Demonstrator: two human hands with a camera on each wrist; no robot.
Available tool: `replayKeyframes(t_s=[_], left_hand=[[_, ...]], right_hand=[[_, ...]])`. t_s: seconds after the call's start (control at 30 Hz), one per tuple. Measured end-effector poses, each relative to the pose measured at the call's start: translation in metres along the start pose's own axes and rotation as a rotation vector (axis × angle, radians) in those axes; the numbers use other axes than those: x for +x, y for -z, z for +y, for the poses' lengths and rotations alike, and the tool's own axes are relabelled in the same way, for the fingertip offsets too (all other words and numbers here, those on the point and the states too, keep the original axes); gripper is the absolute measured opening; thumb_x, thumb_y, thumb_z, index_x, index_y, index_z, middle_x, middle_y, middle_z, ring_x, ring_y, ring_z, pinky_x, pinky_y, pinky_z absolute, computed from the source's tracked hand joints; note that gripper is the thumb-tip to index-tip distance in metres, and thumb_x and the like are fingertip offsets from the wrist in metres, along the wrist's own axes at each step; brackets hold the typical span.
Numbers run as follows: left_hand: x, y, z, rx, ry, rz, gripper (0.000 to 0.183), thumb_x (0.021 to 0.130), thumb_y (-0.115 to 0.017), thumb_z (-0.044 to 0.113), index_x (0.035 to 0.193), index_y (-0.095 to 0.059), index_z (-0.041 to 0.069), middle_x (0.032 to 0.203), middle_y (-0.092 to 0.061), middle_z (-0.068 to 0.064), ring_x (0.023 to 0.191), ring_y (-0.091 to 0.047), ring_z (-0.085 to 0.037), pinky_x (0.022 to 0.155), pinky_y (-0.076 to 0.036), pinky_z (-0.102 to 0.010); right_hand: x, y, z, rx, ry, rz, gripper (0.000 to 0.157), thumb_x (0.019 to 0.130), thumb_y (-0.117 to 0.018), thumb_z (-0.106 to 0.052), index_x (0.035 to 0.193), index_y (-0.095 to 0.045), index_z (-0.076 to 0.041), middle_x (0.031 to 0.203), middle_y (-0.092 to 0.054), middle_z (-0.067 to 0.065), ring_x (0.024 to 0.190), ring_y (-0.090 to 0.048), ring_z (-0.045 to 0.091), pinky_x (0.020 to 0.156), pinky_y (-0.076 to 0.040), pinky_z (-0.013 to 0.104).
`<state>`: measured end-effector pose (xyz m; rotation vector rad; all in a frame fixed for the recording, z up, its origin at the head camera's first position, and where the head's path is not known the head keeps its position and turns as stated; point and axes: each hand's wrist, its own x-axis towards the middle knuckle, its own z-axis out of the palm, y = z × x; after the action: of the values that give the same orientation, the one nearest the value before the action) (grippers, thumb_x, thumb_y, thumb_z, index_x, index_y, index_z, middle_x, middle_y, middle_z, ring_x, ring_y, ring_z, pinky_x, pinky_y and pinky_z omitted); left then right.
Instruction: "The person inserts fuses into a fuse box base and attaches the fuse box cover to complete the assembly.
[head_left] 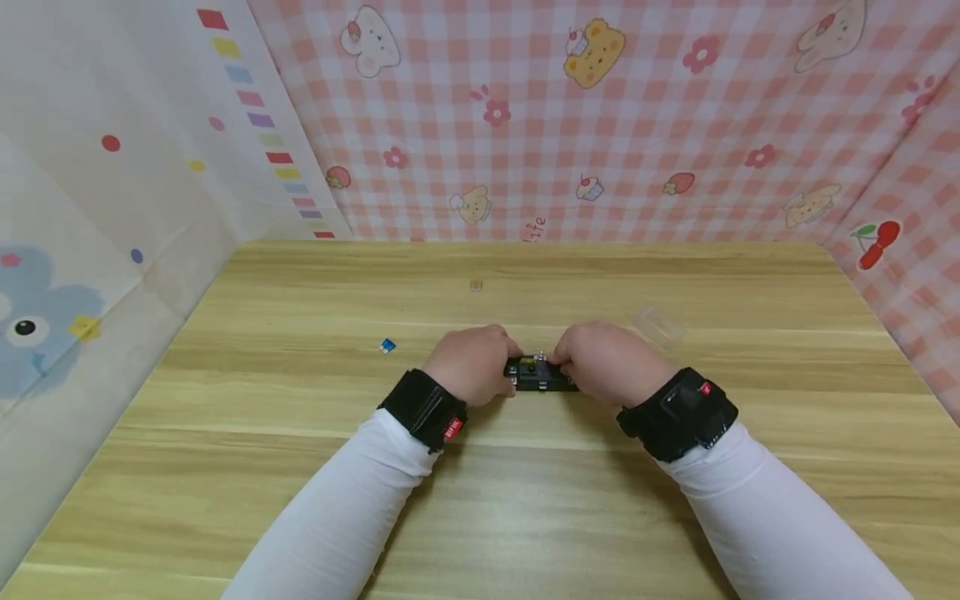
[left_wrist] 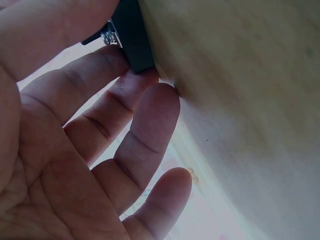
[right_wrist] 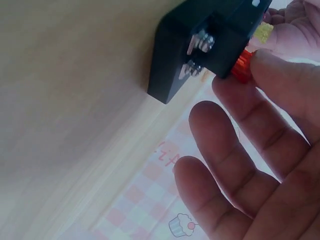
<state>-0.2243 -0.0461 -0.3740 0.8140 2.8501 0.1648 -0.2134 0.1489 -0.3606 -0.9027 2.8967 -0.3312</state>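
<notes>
A small black block-shaped device (head_left: 542, 385) with silver metal fittings lies between both hands, low over the table. My left hand (head_left: 474, 364) grips its left end between thumb and fingers. In the left wrist view, the black device (left_wrist: 136, 42) shows a spring-like metal part. My right hand (head_left: 611, 362) is at the other end. Its thumb and index finger pinch a red ribbed piece (right_wrist: 242, 66) against the black body in the right wrist view, while the other fingers stay loose. Silver screw-like terminals (right_wrist: 200, 42) show on that end. Much of the device's top is hidden by fingers.
On the wooden table (head_left: 495, 500), a small blue item (head_left: 387, 345) lies left of the hands. A tiny orange-and-clear piece (head_left: 476, 286) is farther back. Behind the right hand is a clear plastic container (head_left: 660, 326). Patterned cloth (head_left: 525, 150) hangs along the back edge.
</notes>
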Motion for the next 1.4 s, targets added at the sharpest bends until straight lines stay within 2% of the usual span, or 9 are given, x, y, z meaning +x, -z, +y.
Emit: replayKeyframes(t_s=[0.2, 0.37, 0.63, 0.8, 0.93, 1.07, 1.23, 1.4], left_hand=[[0.0, -0.003, -0.003, -0.001, -0.001, -0.003, 0.043, 0.074, -0.079, 0.035, 0.114, -0.068, 0.022, 0.103, -0.059, 0.003, 0.078, -0.051, -0.009, 0.069, -0.046, -0.032], [-0.002, -0.006, -0.005, 0.001, 0.007, -0.006, 0.043, 0.075, -0.078, 0.035, 0.115, -0.068, 0.022, 0.105, -0.059, 0.003, 0.079, -0.051, -0.01, 0.07, -0.046, -0.032], [-0.003, -0.005, -0.003, 0.003, 0.024, -0.016, 0.045, 0.078, -0.076, 0.037, 0.119, -0.065, 0.021, 0.111, -0.059, 0.002, 0.082, -0.051, -0.011, 0.074, -0.046, -0.033], [-0.002, -0.004, -0.002, 0.003, 0.022, -0.009, 0.046, 0.078, -0.076, 0.037, 0.119, -0.065, 0.022, 0.112, -0.059, 0.002, 0.083, -0.051, -0.011, 0.074, -0.046, -0.033], [0.0, -0.003, -0.001, 0.001, 0.01, 0.008, 0.044, 0.077, -0.076, 0.036, 0.118, -0.066, 0.022, 0.11, -0.06, 0.002, 0.082, -0.051, -0.01, 0.073, -0.046, -0.033], [0.001, -0.005, 0.0, -0.002, 0.011, 0.006, 0.043, 0.077, -0.077, 0.036, 0.117, -0.067, 0.022, 0.108, -0.06, 0.002, 0.079, -0.05, -0.011, 0.071, -0.045, -0.032], [0.001, -0.005, 0.002, -0.005, 0.021, 0.001, 0.044, 0.076, -0.077, 0.036, 0.117, -0.067, 0.023, 0.108, -0.059, 0.003, 0.079, -0.05, -0.011, 0.071, -0.045, -0.031], [0.0, -0.003, 0.004, -0.005, 0.022, 0.0, 0.044, 0.076, -0.078, 0.035, 0.117, -0.067, 0.022, 0.109, -0.059, 0.003, 0.079, -0.05, -0.011, 0.071, -0.045, -0.031]], right_hand=[[-0.006, -0.002, 0.0, 0.032, 0.018, -0.012, 0.025, 0.083, -0.07, -0.009, 0.107, -0.072, -0.015, 0.095, -0.067, -0.003, 0.073, -0.053, 0.008, 0.066, -0.049, 0.029], [-0.006, -0.003, 0.001, 0.068, -0.003, -0.034, 0.027, 0.085, -0.069, -0.016, 0.112, -0.069, -0.015, 0.1, -0.067, -0.002, 0.077, -0.054, 0.008, 0.07, -0.049, 0.031], [-0.006, 0.002, 0.01, 0.007, -0.063, -0.077, 0.044, 0.084, -0.07, -0.028, 0.123, -0.061, -0.007, 0.112, -0.064, 0.008, 0.093, -0.056, 0.016, 0.081, -0.049, 0.041], [-0.007, 0.001, 0.016, 0.018, -0.07, -0.094, 0.044, 0.081, -0.074, -0.025, 0.119, -0.064, -0.006, 0.106, -0.066, 0.007, 0.086, -0.055, 0.014, 0.081, -0.048, 0.04], [-0.006, 0.0, 0.018, 0.031, -0.055, -0.088, 0.028, 0.078, -0.076, -0.021, 0.104, -0.07, -0.012, 0.085, -0.065, -0.001, 0.071, -0.052, 0.013, 0.07, -0.048, 0.037], [-0.006, -0.003, 0.019, 0.023, -0.024, -0.083, 0.017, 0.075, -0.077, -0.019, 0.089, -0.069, -0.018, 0.071, -0.059, -0.007, 0.063, -0.049, 0.012, 0.063, -0.044, 0.034], [-0.006, -0.004, 0.02, -0.005, 0.0, -0.07, 0.018, 0.072, -0.078, -0.017, 0.086, -0.067, -0.016, 0.07, -0.057, -0.006, 0.062, -0.048, 0.012, 0.063, -0.044, 0.034], [-0.008, -0.004, 0.018, -0.024, 0.004, -0.062, 0.025, 0.07, -0.08, -0.017, 0.091, -0.068, -0.013, 0.078, -0.057, -0.003, 0.067, -0.049, 0.013, 0.067, -0.046, 0.034]])
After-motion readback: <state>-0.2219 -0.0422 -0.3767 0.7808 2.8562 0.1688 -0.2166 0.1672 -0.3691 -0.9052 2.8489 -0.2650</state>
